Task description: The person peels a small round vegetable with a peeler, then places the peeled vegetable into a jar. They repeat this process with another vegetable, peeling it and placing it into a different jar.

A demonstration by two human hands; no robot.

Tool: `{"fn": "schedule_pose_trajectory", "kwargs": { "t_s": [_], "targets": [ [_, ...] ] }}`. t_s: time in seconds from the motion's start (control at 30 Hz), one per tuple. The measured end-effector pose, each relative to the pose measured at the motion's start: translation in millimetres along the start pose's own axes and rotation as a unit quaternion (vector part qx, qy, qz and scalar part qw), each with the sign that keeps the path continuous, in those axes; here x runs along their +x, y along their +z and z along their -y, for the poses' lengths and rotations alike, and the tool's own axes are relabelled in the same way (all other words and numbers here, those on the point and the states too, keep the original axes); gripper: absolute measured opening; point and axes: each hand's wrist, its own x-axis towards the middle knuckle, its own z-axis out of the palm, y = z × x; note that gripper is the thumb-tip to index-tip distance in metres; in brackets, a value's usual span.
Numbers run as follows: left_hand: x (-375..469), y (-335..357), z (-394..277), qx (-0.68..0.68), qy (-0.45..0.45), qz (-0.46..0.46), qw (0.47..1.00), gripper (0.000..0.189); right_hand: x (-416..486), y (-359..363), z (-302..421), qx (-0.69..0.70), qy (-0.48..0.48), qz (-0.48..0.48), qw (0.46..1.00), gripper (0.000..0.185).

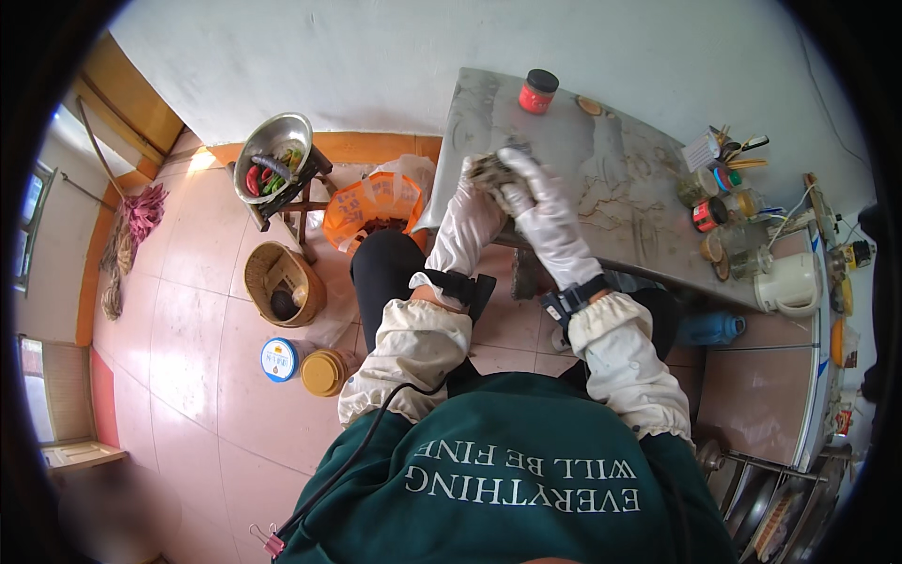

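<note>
Both my hands wear white gloves and are together over the near left part of a grey marble-patterned table [486,106]. My left hand [473,204] is gripping a crumpled grey-brown bundle [493,173], which looks like a rag. From the other side my right hand [532,187] presses on the same bundle, its fingers lying across the top. Folds and blur hide the bundle's exact kind. Beyond the hands, a red jar with a black lid [538,92] stands near the table's far edge.
Glass jars [697,185] and a cream electric kettle [789,283] line the table's right end. To the left are a metal bowl of peppers and an eggplant [271,169] on a stool, an orange plastic bag [373,201], a woven basket [283,285] and two lidded tubs [323,372].
</note>
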Motion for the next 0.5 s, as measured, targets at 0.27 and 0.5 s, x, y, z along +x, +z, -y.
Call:
{"fn": "schedule_pose_trajectory", "kwargs": {
  "t_s": [0.27, 0.5],
  "targets": [
    [11, -6, -4, -0.136, -0.070, -0.086, 0.984, 0.047, 38, 13, 6, -0.143, 0.090, 0.067, 0.983, 0.038],
    [2, 2, 0, 0.156, -0.043, -0.089, 0.983, 0.067, 51, -32, -9, -0.172, 0.239, 0.084, 0.952, 0.042]
  ]
}}
